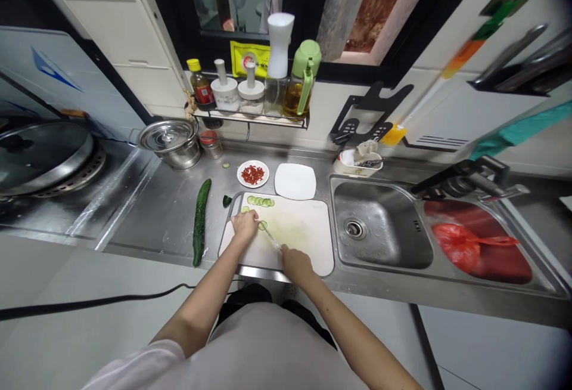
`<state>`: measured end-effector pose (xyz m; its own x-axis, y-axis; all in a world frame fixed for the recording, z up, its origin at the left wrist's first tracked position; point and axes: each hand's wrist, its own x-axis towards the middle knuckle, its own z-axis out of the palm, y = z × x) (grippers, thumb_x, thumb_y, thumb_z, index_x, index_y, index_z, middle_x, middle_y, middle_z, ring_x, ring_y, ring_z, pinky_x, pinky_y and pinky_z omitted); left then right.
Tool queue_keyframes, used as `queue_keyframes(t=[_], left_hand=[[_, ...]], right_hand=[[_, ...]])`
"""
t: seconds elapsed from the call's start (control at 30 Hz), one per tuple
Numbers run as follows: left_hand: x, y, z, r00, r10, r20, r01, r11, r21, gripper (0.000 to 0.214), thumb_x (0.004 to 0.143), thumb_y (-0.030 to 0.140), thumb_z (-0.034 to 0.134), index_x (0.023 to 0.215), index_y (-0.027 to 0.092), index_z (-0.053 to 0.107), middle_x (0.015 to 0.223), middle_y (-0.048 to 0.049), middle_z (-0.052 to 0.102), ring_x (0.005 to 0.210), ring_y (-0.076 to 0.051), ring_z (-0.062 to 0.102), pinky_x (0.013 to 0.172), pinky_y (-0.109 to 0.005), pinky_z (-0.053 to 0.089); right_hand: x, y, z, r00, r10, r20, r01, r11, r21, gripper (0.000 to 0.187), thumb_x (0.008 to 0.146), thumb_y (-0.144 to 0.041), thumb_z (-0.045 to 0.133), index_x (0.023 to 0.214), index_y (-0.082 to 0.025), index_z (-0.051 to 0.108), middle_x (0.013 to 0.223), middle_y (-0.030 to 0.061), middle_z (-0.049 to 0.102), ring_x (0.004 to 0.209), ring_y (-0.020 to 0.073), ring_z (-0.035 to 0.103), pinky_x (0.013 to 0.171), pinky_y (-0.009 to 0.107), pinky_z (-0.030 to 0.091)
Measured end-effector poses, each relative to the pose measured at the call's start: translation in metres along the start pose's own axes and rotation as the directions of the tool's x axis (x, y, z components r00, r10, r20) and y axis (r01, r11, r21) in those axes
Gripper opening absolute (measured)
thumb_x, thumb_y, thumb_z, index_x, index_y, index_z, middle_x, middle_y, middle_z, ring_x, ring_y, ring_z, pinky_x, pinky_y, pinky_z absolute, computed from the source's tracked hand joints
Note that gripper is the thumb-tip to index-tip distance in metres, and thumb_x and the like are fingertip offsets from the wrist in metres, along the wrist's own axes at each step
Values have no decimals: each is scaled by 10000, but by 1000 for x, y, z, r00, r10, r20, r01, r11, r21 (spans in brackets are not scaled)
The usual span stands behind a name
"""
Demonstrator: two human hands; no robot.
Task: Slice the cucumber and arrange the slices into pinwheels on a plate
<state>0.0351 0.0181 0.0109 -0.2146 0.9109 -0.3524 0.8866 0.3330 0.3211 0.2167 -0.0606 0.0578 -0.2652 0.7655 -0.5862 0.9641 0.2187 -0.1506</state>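
Observation:
A white cutting board (pixel 308 238) lies on the steel counter in front of me. My left hand (pixel 245 223) is closed over a piece of cucumber (pixel 262 225) on the board's left side, its cut end showing. My right hand (pixel 295 262) grips a knife (pixel 270 237) whose blade points up-left and meets that cut end. A row of cucumber slices (pixel 260 201) lies along the board's far edge. A whole cucumber (pixel 200 220) rests on the counter left of the board.
A small plate of chopped red chili (pixel 252 173) and a white square plate (pixel 295 180) sit behind the board. To the right is a double sink (pixel 379 229) with a red bag (pixel 460 245). A lidded pot (pixel 170 139) and stove lie left; a condiment shelf (pixel 250 117) hangs above.

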Motion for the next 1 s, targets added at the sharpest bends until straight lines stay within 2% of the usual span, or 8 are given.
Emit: queue_keyframes(t=[0.27, 0.7, 1.0], left_hand=[[-2, 1, 0, 1000, 1, -5, -1, 1000, 18, 145, 810, 309, 574, 927, 274, 652, 981, -30, 706, 1055, -243, 573, 897, -396, 305], [1, -1, 1, 1000, -10, 10, 10, 1000, 15, 167, 793, 283, 572, 939, 286, 653, 973, -30, 705, 1049, -249, 581, 898, -404, 304], [0, 0, 0, 1000, -2, 5, 2, 1000, 14, 144, 799, 298, 588, 926, 284, 654, 975, -38, 713, 1049, -256, 585, 893, -403, 313]], right_hand=[[-2, 1, 4, 999, -1, -36, 2, 1000, 6, 287, 911, -120, 353, 1136, -139, 530, 967, 158, 689, 939, 264, 668, 721, 326, 459], [-12, 12, 9, 1000, 10, 15, -10, 1000, 11, 271, 911, -135, 365, 1126, -150, 528, 953, 143, 691, 930, 255, 665, 691, 299, 422], [-3, 2, 3, 1000, -7, -22, 7, 1000, 2, 284, 905, -118, 347, 1121, -134, 530, 966, 156, 689, 926, 263, 664, 705, 319, 437]])
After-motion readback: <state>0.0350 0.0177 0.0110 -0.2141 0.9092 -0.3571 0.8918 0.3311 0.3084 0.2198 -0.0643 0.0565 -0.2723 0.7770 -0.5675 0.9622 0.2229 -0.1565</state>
